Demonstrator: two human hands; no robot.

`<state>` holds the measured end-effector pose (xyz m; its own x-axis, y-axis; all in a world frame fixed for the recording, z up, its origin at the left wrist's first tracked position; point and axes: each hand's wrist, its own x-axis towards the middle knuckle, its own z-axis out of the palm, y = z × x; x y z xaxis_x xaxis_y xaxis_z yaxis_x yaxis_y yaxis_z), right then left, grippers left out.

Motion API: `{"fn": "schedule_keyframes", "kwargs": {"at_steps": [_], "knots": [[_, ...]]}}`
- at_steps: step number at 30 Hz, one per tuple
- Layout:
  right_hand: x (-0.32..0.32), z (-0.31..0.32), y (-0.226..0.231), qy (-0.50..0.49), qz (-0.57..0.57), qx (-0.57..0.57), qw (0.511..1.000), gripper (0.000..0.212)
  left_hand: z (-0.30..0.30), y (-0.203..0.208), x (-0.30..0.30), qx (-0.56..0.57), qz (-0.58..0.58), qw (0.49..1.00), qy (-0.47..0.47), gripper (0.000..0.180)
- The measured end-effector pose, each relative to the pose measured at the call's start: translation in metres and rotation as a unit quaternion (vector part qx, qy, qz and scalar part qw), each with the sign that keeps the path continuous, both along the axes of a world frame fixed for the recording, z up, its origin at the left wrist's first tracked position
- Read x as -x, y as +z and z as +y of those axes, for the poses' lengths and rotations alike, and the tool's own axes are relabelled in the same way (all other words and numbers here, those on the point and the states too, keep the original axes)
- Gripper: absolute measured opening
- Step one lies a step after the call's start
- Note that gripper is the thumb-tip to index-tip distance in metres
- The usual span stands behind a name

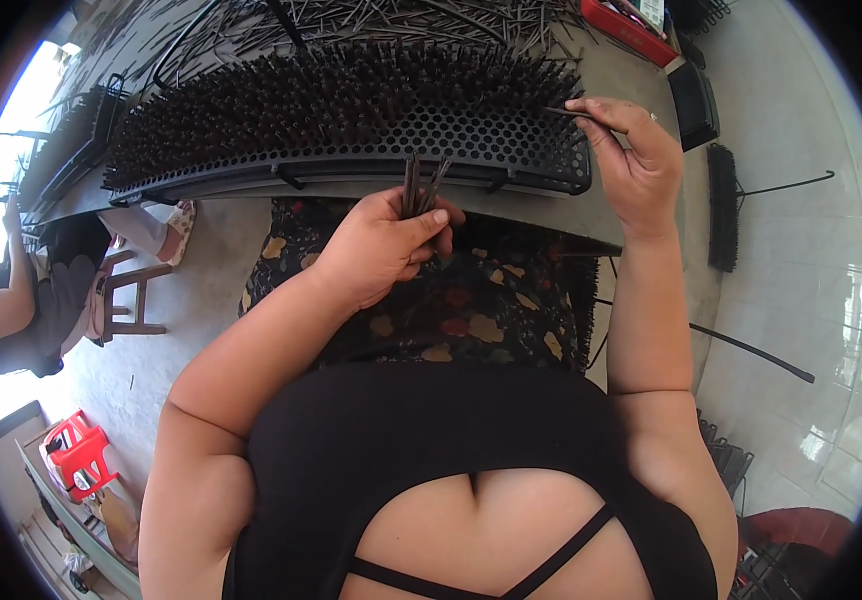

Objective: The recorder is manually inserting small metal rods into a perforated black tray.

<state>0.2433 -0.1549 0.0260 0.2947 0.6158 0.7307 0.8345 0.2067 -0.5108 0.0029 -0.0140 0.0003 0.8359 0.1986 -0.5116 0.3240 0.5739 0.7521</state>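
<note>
A long black rack with a perforated plate [471,135] lies across the table before me. Thin dark sticks [281,95] stand upright in many of its holes, densely at the left and back. Along the front right, bare holes show. My left hand [371,250] is closed around a small bundle of dark sticks [413,185], just in front of the rack's near edge. Over the rack's right end, my right hand [641,155] pinches a single dark stick [561,111] between thumb and fingers. Whether that stick's tip touches a hole is hard to tell.
Loose dark sticks [371,18] are heaped behind the rack, with a red tray [631,32] at the back right. Another person [26,290] sits at the left near a similar rack [71,150]. A stick-filled rack [722,205] lies on the right-hand floor; a red plastic stool [86,455] stands lower left.
</note>
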Motion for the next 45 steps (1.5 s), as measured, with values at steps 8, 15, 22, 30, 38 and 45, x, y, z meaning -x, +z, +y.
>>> {"fn": "schedule_keyframes", "kwargs": {"at_steps": [8, 15, 22, 30, 38, 45], "knots": [[0.006, -0.002, 0.004, 0.081, 0.033, 0.063, 0.994, 0.015, -0.001, -0.005, 0.002, -0.009, -0.002, 1.0, -0.008, 0.016], [-0.004, -0.001, 0.006, 0.026, 0.054, 0.036, 0.998, 0.014, 0.001, -0.005, 0.003, -0.007, -0.003, 1.0, 0.0, 0.016], [-0.002, 0.001, 0.013, 0.075, -0.012, 0.092, 0.993, 0.017, -0.001, -0.005, 0.002, -0.016, -0.002, 1.0, -0.007, 0.015], [-0.013, 0.005, 0.006, 0.112, 0.136, 0.087, 0.981, 0.012, -0.002, -0.007, 0.003, -0.016, 0.014, 1.0, -0.014, 0.015], [-0.021, 0.024, 0.004, -0.013, 0.202, 0.12, 0.972, 0.014, -0.002, -0.005, 0.005, -0.024, 0.018, 1.0, -0.003, 0.015], [-0.017, 0.026, 0.009, -0.052, 0.113, 0.133, 0.983, 0.018, 0.0, -0.004, 0.006, -0.023, 0.026, 0.999, 0.003, 0.015]]}}
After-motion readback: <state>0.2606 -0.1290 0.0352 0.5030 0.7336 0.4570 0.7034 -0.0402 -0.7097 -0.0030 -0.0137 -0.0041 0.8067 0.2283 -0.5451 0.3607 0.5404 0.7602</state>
